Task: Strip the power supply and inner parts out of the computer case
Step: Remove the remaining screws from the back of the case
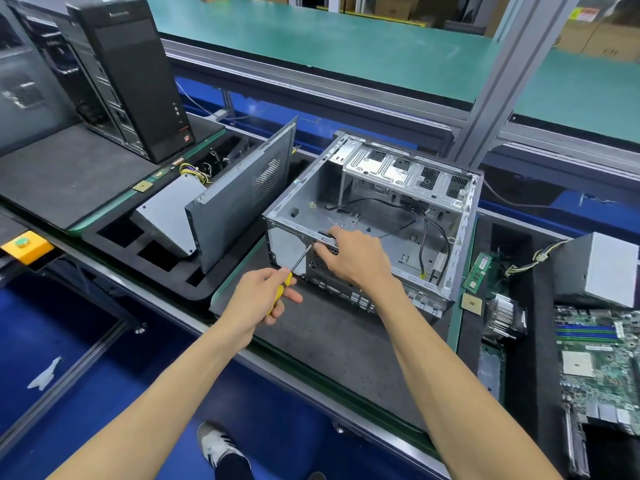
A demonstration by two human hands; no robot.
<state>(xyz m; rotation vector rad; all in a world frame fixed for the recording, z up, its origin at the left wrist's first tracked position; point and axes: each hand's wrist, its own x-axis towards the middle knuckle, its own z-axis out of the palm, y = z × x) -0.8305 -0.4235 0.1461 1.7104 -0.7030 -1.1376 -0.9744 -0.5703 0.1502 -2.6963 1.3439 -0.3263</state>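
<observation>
While the long green workbench [346,39] stretches across the back of the room, the job itself sits on the dark mat [329,341] in front of the person: an open computer case [374,216], lying on its side with the opening facing up. It looks mostly gutted already. I can see bare metal floor, a drive cage [405,174] at the far end and a few black cables [429,233] still trailing inside. A sheet-metal shell like this should be stiff and fairly light now, though its stamped edges are likely sharp, so the folded rim is the sensible place to hold it.

To the left a removed side panel [242,195] leans upright against a grey power supply [169,213], and an intact black tower [128,74] stands beyond. To the right lie another power supply [599,268], a motherboard [599,362], a heatsink [502,317] and a memory stick [478,271], all apart from the case.

The right hand [356,261] curls over the near rim of the case, fingers hooked around the edge, steadying it. The left hand [259,299] is wrapped around the yellow handle of a screwdriver [291,275], whose tip meets the rear corner just beside the right fingers. Whether a screw sits there is too small to tell.
</observation>
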